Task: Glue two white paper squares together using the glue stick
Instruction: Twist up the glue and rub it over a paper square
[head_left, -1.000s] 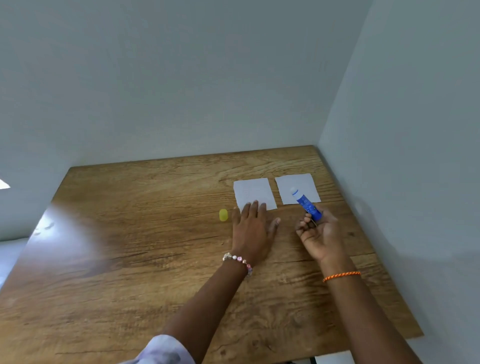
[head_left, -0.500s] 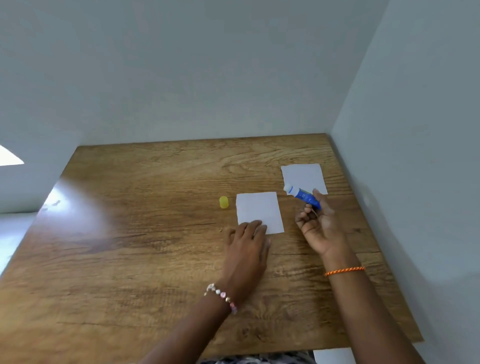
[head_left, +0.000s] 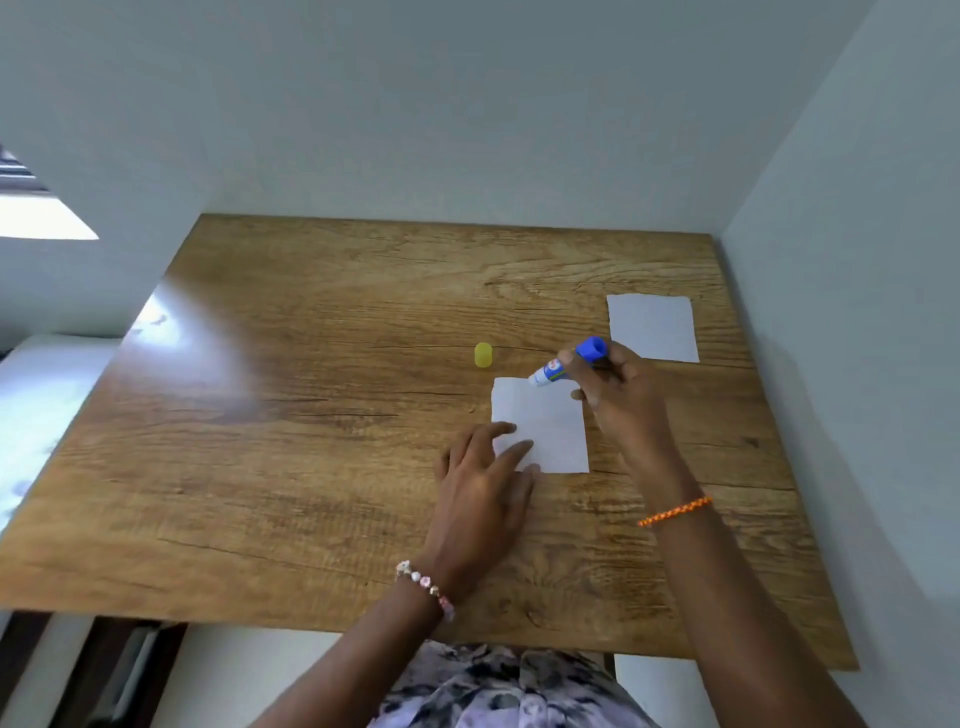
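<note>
The glue stick's (head_left: 566, 362) label is too blurred to read. The right hand (head_left: 621, 397) grips it, tilted, tip at the far edge of the near paper (head_left: 545, 423). The left hand (head_left: 485, 488) lies flat, fingers spread, pinning that sheet's near left corner. The second paper (head_left: 652, 326) lies near the desk's (head_left: 311, 415) right edge. A yellow cap (head_left: 483, 355) lies mid-desk; the left half is bare.
</note>
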